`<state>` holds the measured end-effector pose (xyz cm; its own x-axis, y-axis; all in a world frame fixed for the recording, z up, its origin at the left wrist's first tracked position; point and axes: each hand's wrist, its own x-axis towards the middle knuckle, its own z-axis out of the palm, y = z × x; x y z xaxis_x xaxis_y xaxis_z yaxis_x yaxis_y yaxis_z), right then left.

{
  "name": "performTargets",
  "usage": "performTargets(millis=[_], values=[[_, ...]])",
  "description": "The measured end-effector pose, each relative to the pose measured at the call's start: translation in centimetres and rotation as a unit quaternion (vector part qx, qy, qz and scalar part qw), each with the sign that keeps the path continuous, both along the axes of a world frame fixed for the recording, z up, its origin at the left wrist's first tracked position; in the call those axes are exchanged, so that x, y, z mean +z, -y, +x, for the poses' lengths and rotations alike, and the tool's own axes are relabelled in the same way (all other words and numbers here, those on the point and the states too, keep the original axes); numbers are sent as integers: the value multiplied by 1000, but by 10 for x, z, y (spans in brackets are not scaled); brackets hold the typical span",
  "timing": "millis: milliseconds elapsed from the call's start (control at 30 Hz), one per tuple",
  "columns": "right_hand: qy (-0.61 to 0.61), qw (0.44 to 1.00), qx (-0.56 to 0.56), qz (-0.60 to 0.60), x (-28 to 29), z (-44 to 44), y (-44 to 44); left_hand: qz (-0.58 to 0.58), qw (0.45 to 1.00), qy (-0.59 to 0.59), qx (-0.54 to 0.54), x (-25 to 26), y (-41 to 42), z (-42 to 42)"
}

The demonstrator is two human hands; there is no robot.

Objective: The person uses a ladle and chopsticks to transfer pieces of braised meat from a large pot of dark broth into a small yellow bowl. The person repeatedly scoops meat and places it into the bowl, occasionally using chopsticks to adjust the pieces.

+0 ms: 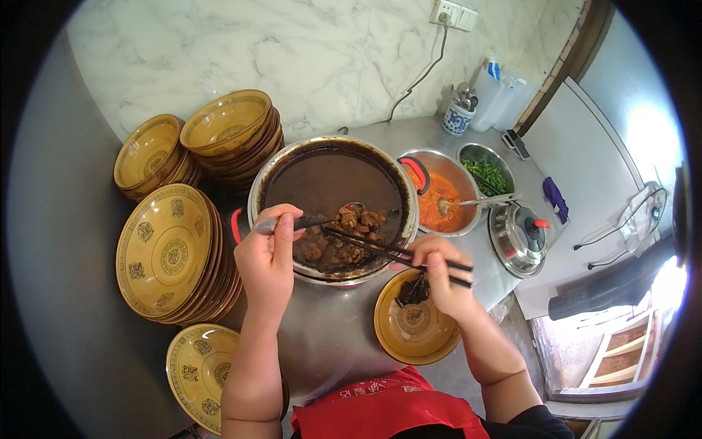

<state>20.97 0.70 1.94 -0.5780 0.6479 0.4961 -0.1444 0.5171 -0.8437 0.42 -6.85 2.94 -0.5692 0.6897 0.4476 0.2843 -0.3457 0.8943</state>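
Over a large metal pot (334,144) of dark brown stew, my left hand (271,241) grips the handle of a ladle (315,220). Chunks of braised meat (362,219) lie at the ladle's bowl, and more sit in the broth below. A pair of black chopsticks (378,248) is held in my right hand (441,269), the tips reaching in among the meat beside the ladle. Under my right hand stands a yellow-brown patterned bowl (417,340) with some dark food (412,292) in it, partly hidden by that hand.
Stacked patterned bowls (164,252) crowd the left side. Right of the pot are a metal basin of orange-red sauce (439,200) with a ladle in it, chopped greens (485,176), a pot lid (518,241) and a utensil holder (458,118). A cord (419,77) runs down the wall.
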Motion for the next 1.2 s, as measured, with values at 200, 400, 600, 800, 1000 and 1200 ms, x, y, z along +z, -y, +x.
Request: performTargets(millis=[200, 400, 600, 800, 1000, 1200], values=[[-146, 925, -111, -331, -7, 33, -26, 3, 1000, 21, 2, 0, 2, -2], [-163, 881, -166, -413, -19, 51, -34, -2, 1000, 13, -3, -2, 1, 0], [-154, 934, -123, -300, -3, 53, -24, -12, 1000, -2, -5, 4, 2, 5], [-30, 983, -29, -181, 26, 38, -8, -24, 997, -75, 25, 10, 1, 12], [89, 996, -5, -22, 43, 20, -5, -8, 990, -136, 47, 11, -1, 15], [83, 994, -38, -68, 49, 17, -1, -14, 988, -143, 48, 12, 0, 14]])
